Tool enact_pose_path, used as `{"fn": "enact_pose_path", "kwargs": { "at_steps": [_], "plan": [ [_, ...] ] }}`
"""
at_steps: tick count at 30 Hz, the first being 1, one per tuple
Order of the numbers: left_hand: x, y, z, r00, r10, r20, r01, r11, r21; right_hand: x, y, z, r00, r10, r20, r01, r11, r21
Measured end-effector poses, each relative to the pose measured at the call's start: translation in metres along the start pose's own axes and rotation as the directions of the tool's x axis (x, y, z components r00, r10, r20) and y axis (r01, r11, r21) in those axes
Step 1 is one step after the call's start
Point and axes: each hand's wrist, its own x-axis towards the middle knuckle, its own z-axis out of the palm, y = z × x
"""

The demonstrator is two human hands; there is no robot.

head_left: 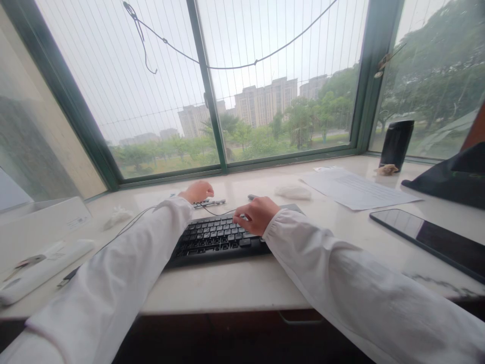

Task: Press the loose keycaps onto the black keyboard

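Note:
A black keyboard [212,235] lies on the white countertop in front of me. Its near rows show bare sockets where keycaps are off, while caps sit on the rows farther back. My right hand [258,215] is over the keyboard's right part, fingers curled and fingertips down at the keys; anything pinched in them is too small to make out. Beyond the keyboard's back edge, my left hand [199,191] is closed beside some loose black keycaps [212,203]. Its fingertips are hidden. A thin cable [132,221] runs behind my left sleeve.
On the right lie a phone [428,240], a printed paper sheet [359,188] and a black cylinder [397,144]. Crumpled white plastic [292,192] is behind the keyboard. At left are a white power strip [47,270] and a white box [45,222]. Windows [280,76] rise behind.

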Motion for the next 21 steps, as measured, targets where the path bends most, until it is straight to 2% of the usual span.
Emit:
{"fn": "enact_pose_path", "kwargs": {
  "at_steps": [3, 6, 8, 10, 13, 16, 21],
  "plan": [
    [-0.007, 0.005, -0.021, 0.992, 0.017, -0.123, -0.020, 0.999, -0.027, 0.000, 0.001, 0.000, 1.000, 0.015, -0.003, -0.015, 1.000, -0.009],
    [-0.030, 0.017, -0.047, 0.964, 0.110, -0.242, -0.128, 0.990, -0.063, 0.000, 0.001, 0.000, 1.000, 0.022, 0.002, -0.022, 0.999, -0.027],
    [-0.055, 0.030, -0.061, 0.875, 0.259, -0.409, -0.329, 0.938, -0.111, 0.000, 0.000, 0.000, 1.000, 0.025, 0.014, -0.024, 0.999, -0.029],
    [-0.083, 0.046, -0.068, 0.804, 0.346, -0.483, -0.446, 0.889, -0.104, 0.000, 0.000, -0.001, 0.999, 0.025, 0.023, -0.025, 0.999, -0.025],
    [-0.122, 0.068, -0.065, 0.731, 0.478, -0.487, -0.591, 0.800, -0.101, -0.001, -0.001, 0.000, 0.999, 0.024, 0.022, -0.024, 1.000, -0.019],
    [-0.145, 0.080, -0.054, 0.673, 0.501, -0.544, -0.662, 0.737, -0.139, -0.003, -0.001, 0.000, 1.000, 0.012, 0.026, -0.012, 1.000, -0.010],
    [-0.154, 0.080, -0.043, 0.683, 0.475, -0.555, -0.669, 0.712, -0.213, -0.004, 0.000, 0.001, 0.999, -0.029, 0.014, 0.029, 1.000, -0.001]
  ]
}}
